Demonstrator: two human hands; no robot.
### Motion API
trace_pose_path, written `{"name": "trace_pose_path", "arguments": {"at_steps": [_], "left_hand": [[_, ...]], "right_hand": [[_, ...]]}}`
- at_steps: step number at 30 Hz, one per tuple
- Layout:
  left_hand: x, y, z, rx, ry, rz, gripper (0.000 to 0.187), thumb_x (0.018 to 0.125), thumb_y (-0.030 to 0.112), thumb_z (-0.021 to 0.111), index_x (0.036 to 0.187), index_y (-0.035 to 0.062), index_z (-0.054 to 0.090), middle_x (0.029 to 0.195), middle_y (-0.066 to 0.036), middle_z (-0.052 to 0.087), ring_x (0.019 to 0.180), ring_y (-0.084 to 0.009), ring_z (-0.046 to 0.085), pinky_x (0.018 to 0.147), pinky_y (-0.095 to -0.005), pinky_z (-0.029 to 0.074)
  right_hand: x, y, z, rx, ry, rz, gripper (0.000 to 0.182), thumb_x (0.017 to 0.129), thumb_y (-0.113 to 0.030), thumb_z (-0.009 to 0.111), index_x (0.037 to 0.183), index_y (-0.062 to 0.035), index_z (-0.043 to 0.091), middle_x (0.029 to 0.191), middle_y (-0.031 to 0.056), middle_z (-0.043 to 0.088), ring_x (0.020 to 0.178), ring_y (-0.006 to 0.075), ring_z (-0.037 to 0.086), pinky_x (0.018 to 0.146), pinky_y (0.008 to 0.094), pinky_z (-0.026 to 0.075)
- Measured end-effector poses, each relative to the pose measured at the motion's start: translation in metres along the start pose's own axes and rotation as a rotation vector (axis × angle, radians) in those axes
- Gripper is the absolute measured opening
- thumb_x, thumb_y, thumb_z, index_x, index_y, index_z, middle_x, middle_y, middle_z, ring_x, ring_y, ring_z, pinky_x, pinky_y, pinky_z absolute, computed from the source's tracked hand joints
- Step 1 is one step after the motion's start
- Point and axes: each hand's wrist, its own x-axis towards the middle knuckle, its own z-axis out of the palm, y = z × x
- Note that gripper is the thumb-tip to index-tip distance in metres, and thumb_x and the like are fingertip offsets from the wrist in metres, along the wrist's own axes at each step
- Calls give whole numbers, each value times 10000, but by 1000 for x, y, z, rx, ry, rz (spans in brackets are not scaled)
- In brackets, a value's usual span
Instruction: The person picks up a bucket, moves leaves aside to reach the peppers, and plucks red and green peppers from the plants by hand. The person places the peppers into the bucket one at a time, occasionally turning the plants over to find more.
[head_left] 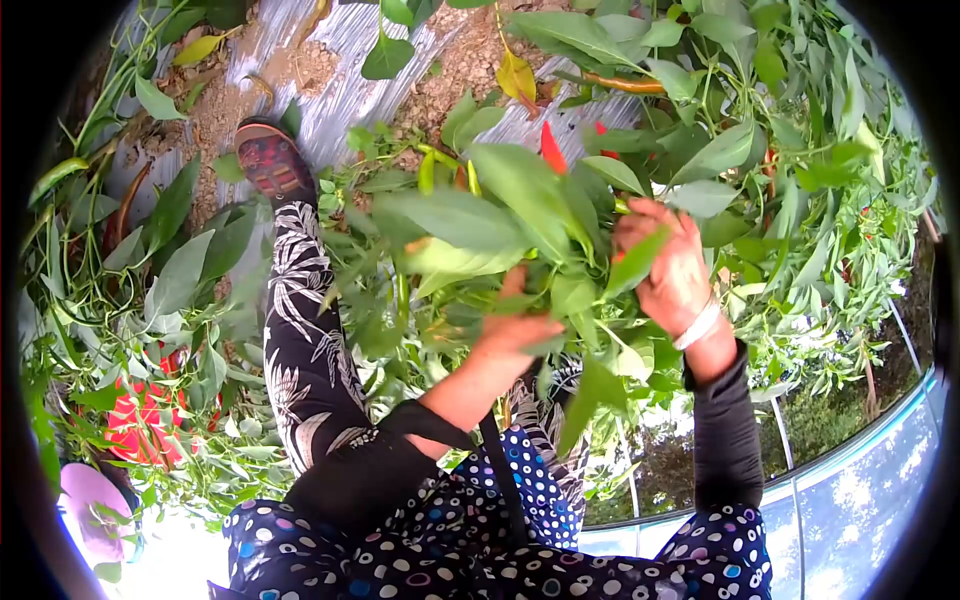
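Observation:
A leafy chili pepper plant (540, 205) fills the middle of the view, its nearest leaves smeared by motion. My left hand (515, 325) reaches into it from below, blurred, with a finger pointing up among the leaves and the others hidden by foliage. On the right side of the same plant, my right hand (665, 265) has its fingers bent round a leafy branch, a leaf covering part of the palm. A white band circles that wrist. Above the hands, a red chili pepper (552, 150) points up between leaves. Green chili peppers (427, 173) hang to its left.
Silvery mulch film (350, 75) with patches of bare soil runs along the top. My shoe (275, 160) stands by the plants at left. A red container (145, 425) sits among leaves at lower left, near a pink round object (95, 510). More pepper plants (780, 170) crowd the right side.

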Motion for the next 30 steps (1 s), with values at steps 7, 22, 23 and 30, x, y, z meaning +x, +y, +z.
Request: {"name": "trace_pose_path", "arguments": {"at_steps": [7, 22, 23, 30], "left_hand": [[18, 50, 20, 385, 103, -52, 587, 699, 138, 676, 1228, 73, 429, 1139, -84, 492, 1029, -194, 491, 879, -316, 402], [10, 4, -3, 1476, -36, -262, 234, 762, 224, 544, 900, 36, 561, 869, -220, 571, 840, -367, 550, 763, -399, 429], [12, -3, -13, 1401, -56, -249, 233, 766, 230, 538, 908, 45, 541, 858, -213, 569, 845, -372, 543, 765, -407, 423], [20, 11, -1, 1266, 255, -96, 323, 761, 295, 579, 931, 24, 534, 851, -187, 582, 800, -313, 567, 755, -381, 427]], "right_hand": [[-28, 18, 39, 46, -5, -30, 393, 563, -1, 585, 939, -110, 622, 1037, 77, 578, 1116, 291, 460, 852, 420, 407], [112, 20, -4, 258, 160, 215, 339, 681, -30, 447, 1003, 33, 530, 920, 243, 575, 863, 391, 548, 777, 421, 439], [139, 29, 16, 206, 133, 214, 266, 683, -47, 440, 908, 24, 564, 876, 249, 575, 884, 399, 531, 783, 430, 430], [163, 60, 64, -212, -207, 158, 298, 693, -61, 551, 974, 21, 604, 905, 261, 582, 908, 260, 584, 811, 370, 442]]}}
